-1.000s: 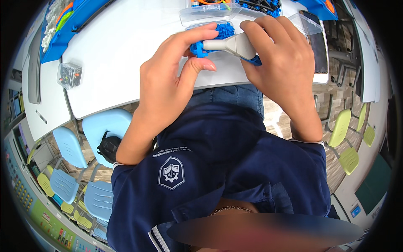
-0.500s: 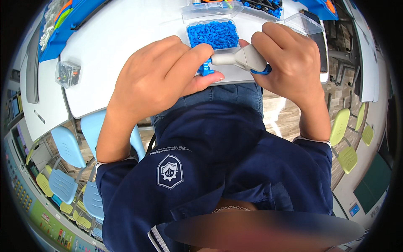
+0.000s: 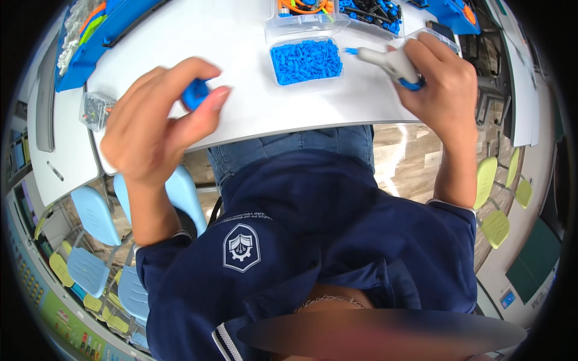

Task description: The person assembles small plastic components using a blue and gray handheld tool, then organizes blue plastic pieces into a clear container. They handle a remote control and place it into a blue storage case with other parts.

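Observation:
My left hand (image 3: pixel 159 120) is raised over the table's left part, its fingers curled round a blue plastic piece (image 3: pixel 194 93). The piece is smeared by motion and partly hidden by the fingers, so its shape is unclear. At the right, my right hand (image 3: pixel 439 84) grips a light grey hand tool (image 3: pixel 385 61) with a tapered nose and a blue part near the palm. Something small and blue (image 3: pixel 351 51) shows at the tip of the nose, which points left. Between the hands stands a clear box (image 3: pixel 342 71) full of small blue plastic pegs (image 3: pixel 306 62).
Behind the pegs, a clear case (image 3: pixel 301 24) holds orange cord, beside a tray of black and blue parts (image 3: pixel 370 15). Blue bins stand at the far left (image 3: pixel 90 45) and far right (image 3: pixel 454 17). A small clear box (image 3: pixel 96 111) sits at the table's left edge.
My hands have parted: the left has moved left with the blue piece, away from the tool's nose. The right has shifted slightly right with the tool.

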Tool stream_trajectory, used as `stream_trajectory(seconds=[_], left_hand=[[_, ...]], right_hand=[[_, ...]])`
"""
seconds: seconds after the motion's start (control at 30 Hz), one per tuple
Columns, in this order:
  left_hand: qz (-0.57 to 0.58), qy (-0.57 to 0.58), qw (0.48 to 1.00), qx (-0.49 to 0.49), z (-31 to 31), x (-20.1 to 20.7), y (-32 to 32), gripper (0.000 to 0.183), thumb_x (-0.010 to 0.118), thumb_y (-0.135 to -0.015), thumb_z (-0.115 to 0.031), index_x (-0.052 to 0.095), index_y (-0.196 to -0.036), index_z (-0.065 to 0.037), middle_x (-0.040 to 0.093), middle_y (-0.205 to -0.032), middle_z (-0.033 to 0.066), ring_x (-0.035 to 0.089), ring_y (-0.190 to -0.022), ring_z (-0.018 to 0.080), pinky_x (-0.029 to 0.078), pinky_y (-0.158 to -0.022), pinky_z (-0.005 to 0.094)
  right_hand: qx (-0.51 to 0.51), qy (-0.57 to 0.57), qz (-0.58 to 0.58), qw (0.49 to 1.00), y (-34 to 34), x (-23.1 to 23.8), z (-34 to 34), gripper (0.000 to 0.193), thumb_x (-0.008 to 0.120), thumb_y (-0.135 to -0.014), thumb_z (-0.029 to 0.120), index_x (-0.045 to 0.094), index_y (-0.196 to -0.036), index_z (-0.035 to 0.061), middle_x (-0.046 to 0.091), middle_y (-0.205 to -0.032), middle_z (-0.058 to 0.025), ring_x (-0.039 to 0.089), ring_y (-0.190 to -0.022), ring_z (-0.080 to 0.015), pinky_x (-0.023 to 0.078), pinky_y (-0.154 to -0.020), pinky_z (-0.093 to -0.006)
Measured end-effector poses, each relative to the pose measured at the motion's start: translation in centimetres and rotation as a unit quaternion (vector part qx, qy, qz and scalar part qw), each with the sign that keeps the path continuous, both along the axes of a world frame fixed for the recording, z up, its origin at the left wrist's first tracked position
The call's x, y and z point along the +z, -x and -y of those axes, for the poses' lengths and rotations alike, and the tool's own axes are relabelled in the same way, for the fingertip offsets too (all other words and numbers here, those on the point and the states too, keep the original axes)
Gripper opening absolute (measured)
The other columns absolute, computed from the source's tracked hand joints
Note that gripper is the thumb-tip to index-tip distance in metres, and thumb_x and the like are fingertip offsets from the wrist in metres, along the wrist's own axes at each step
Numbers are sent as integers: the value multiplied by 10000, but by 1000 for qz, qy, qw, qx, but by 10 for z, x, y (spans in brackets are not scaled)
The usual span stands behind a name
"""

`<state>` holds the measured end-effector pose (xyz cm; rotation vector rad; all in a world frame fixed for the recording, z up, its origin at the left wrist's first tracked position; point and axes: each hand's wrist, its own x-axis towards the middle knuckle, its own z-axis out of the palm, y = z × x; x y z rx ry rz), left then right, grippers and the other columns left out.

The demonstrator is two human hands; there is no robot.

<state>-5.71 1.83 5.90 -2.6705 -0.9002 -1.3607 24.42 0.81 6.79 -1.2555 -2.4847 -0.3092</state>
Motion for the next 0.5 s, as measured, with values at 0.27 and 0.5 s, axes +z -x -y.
stream_trajectory(seconds=[0.27,0.5], left_hand=[[86,236,968,1,9,-27,-11,115,702,-922,-95,650,-996,-23,652,-842,65,603,-706,166,481,-630,256],[25,231,973,16,11,-32,-32,132,664,-936,-129,609,-1027,-51,580,-855,81,557,-701,241,455,-622,341]], right_hand=[[-51,-35,75,995,10,-9,-2,296,826,-618,221,613,-785,103,588,-756,-17,648,-700,-218,527,-552,-358],[-54,-34,98,993,21,-9,-4,324,834,-603,220,634,-827,98,617,-828,-21,647,-762,-210,551,-597,-349]])
